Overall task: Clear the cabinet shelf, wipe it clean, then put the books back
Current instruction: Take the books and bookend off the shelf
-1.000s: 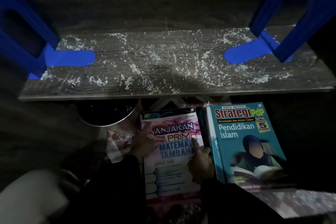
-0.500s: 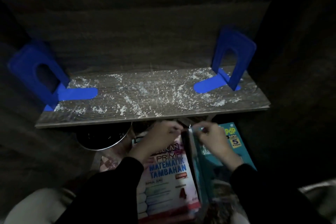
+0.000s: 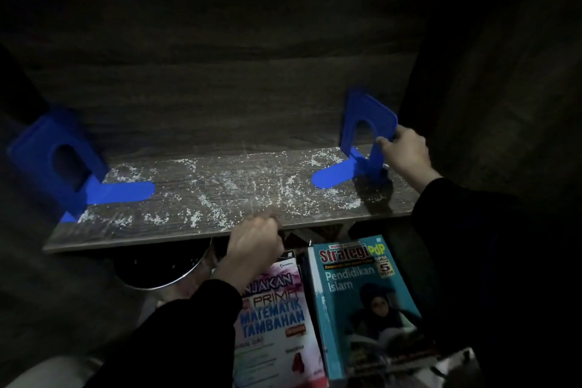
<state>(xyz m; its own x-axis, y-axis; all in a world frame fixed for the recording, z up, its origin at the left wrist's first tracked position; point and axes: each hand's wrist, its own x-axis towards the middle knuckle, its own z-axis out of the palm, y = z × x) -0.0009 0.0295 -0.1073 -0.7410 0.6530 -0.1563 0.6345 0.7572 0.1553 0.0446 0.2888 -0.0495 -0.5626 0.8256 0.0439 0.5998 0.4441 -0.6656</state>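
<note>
The dark wooden cabinet shelf (image 3: 201,231) carries no books and is strewn with white crumbs. A blue bookend (image 3: 59,164) stands at its left end. At the right end, my right hand (image 3: 406,153) grips the upright of the other blue bookend (image 3: 352,135). My left hand (image 3: 255,241) hovers at the shelf's front edge with its fingers curled, holding nothing I can see. Below the shelf lie two books side by side: a pink mathematics book (image 3: 277,318) and a teal Pendidikan Islam book (image 3: 362,293).
A round dark bin with a shiny metal rim (image 3: 163,274) sits under the shelf's left half. The cabinet's back panel and side walls close in the shelf. The surroundings are very dark.
Both hands have left the books on the floor. My right hand rose to the right bookend and took hold of it; my left hand rose to the shelf's front edge.
</note>
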